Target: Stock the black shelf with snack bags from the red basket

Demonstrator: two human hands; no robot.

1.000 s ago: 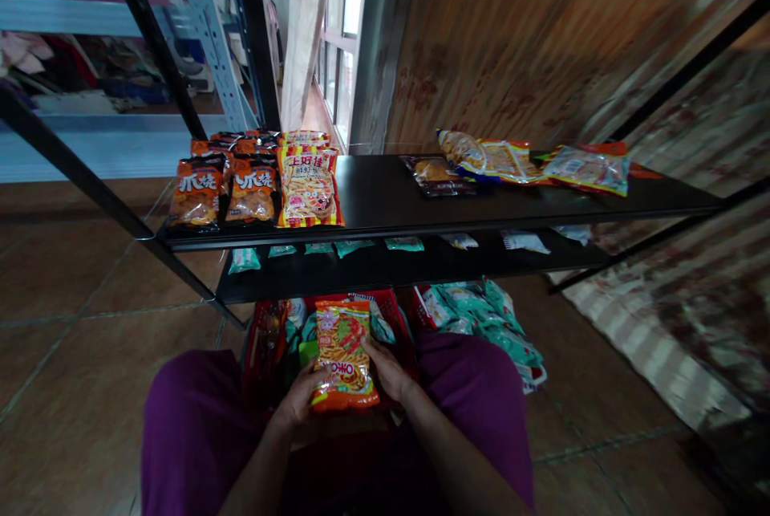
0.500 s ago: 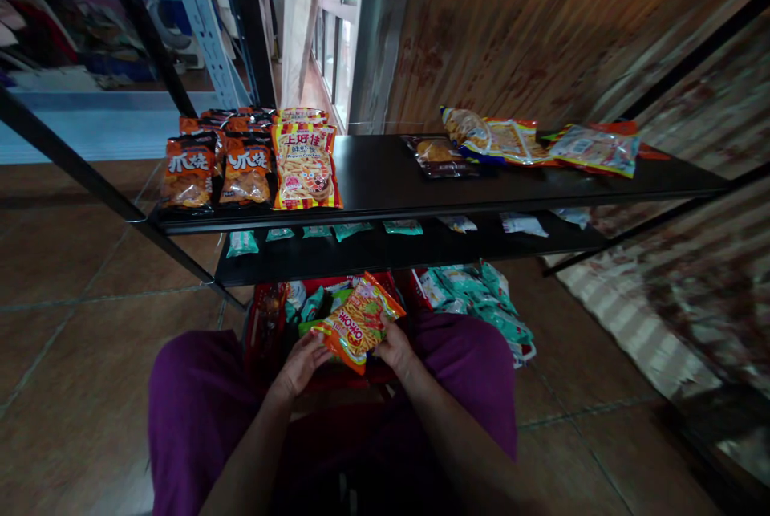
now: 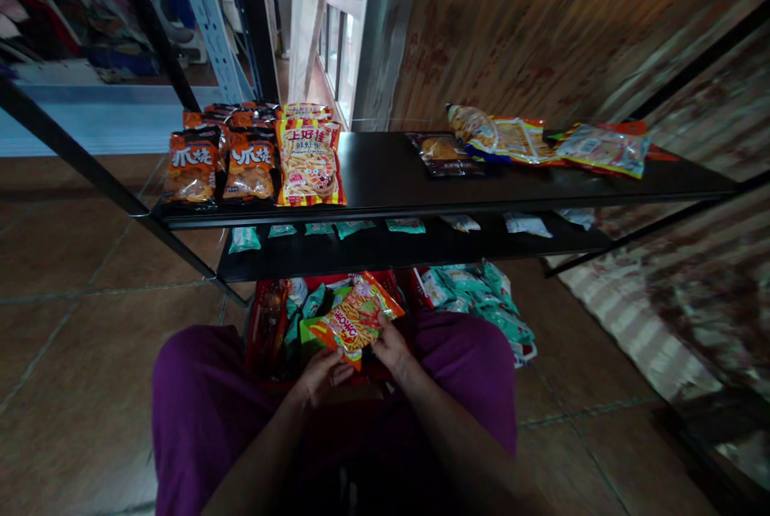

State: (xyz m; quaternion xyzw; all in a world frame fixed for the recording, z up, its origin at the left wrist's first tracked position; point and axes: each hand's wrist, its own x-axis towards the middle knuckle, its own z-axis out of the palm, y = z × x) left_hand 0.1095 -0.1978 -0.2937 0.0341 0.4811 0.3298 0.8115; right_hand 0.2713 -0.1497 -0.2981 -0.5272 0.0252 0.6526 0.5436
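Observation:
An orange snack bag [image 3: 359, 317] with noodle-like sticks printed on it is held tilted over a red basket [image 3: 265, 331]. My right hand [image 3: 394, 351] grips the bag's right side, thumb on the front. At its lower left edge, my left hand [image 3: 325, 375] is closed, with fingers tucked partly beneath the bag. Inside the basket lie a green pack [image 3: 310, 335], several teal packs [image 3: 314, 302] and dark red packs at the left.
A black shelf [image 3: 385, 171] spans the front. Orange-black bags [image 3: 249, 167] and a prawn cracker bag [image 3: 310, 163] stand on its left; flat packs [image 3: 511, 139] lie right. The lower tier [image 3: 361, 255] bears small packs. Teal bags [image 3: 475, 295] fill another container beside my right knee.
My left hand has shifted down and right along the bag's lower edge. The bag remains in my right hand, nearly in place. The view has moved slightly.

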